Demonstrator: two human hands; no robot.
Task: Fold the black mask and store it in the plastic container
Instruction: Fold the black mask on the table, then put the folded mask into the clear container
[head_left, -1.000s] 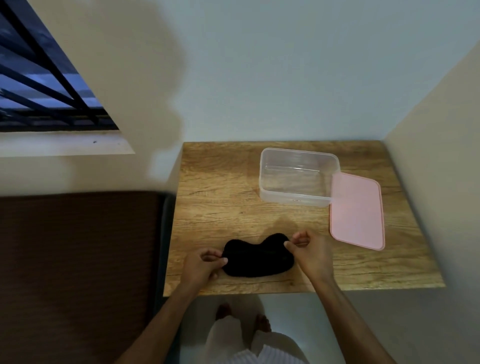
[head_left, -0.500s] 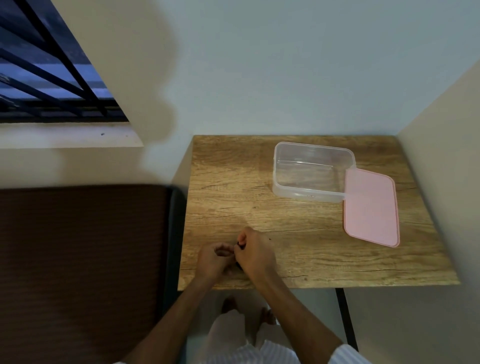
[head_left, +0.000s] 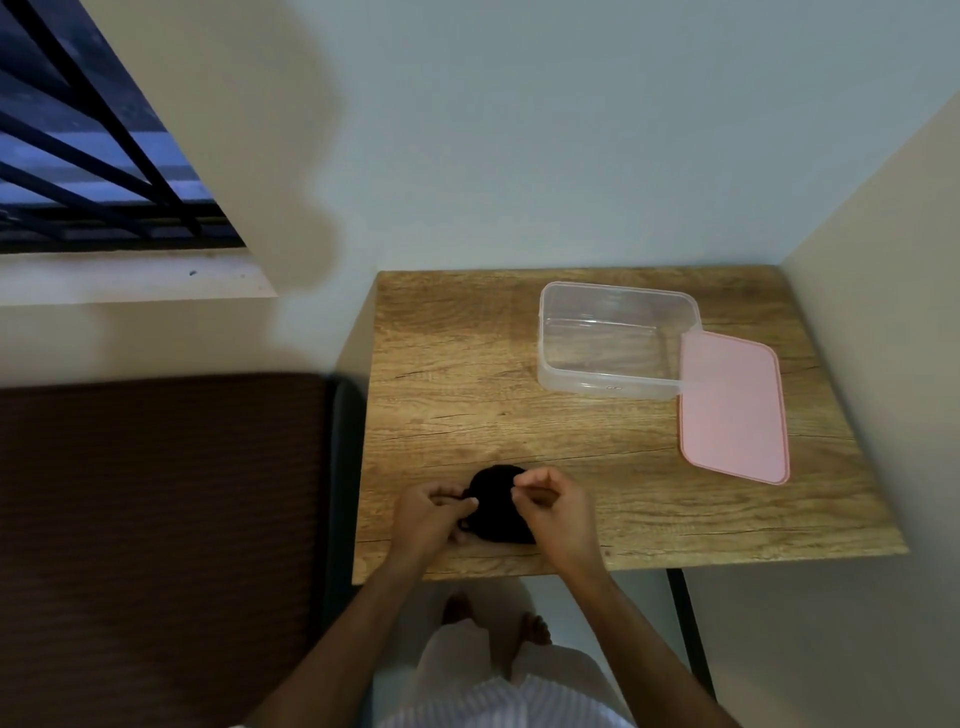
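Observation:
The black mask (head_left: 497, 506) lies folded in half near the front edge of the wooden table (head_left: 467, 374). My left hand (head_left: 428, 519) pinches its left edge, where a thin ear loop shows. My right hand (head_left: 558, 512) sits just right of the mask, thumb and forefinger pinched at its upper right edge; it covers part of the mask. The clear plastic container (head_left: 615, 340) stands open and empty at the back right of the table, well away from both hands.
A pink lid (head_left: 732, 408) lies flat against the container's right side. Walls close the table at the back and right. A dark brown mattress (head_left: 156, 519) lies to the left. My feet (head_left: 493, 621) show below the table's front edge.
One second ago the mask lay spread wide between my hands. My right hand carried its right end over to the left, and now the mask lies folded and my right hand has drawn back slightly.

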